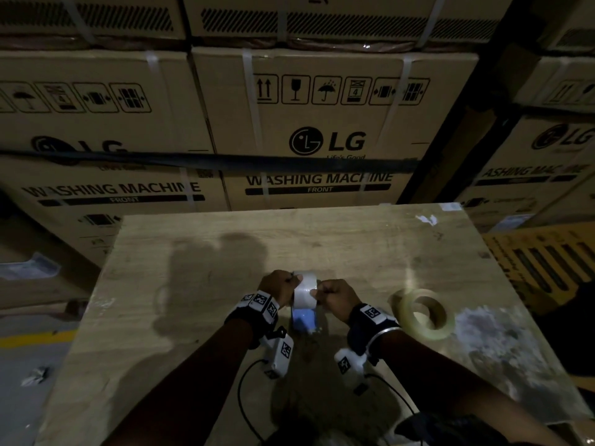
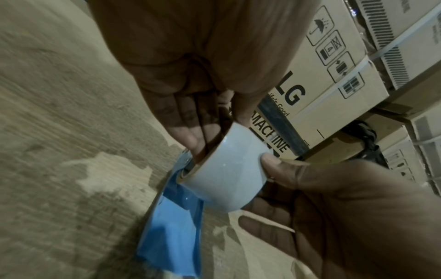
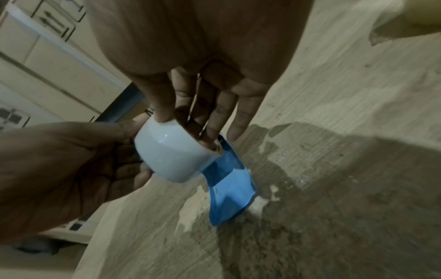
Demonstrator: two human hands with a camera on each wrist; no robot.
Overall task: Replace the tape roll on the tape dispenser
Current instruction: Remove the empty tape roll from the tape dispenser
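A: What sits nearest?
B: The blue dispenser (image 1: 305,320), low over the table (image 1: 193,252); whether it touches I cannot tell.

A: And the roll?
B: A pale roll (image 1: 305,292) sits on the dispenser, between both hands.

A: The left hand?
B: The left hand (image 1: 277,286) grips the roll, thumb on its outer face, fingers (image 2: 188,136) reaching into the core.

A: The right?
B: The right hand (image 1: 335,296) grips the opposite end likewise, fingers (image 3: 210,120) in the core.

A: Farther off?
B: A clear roll (image 1: 421,313) lies to the right, apart. Beyond stand boxes (image 1: 322,123).
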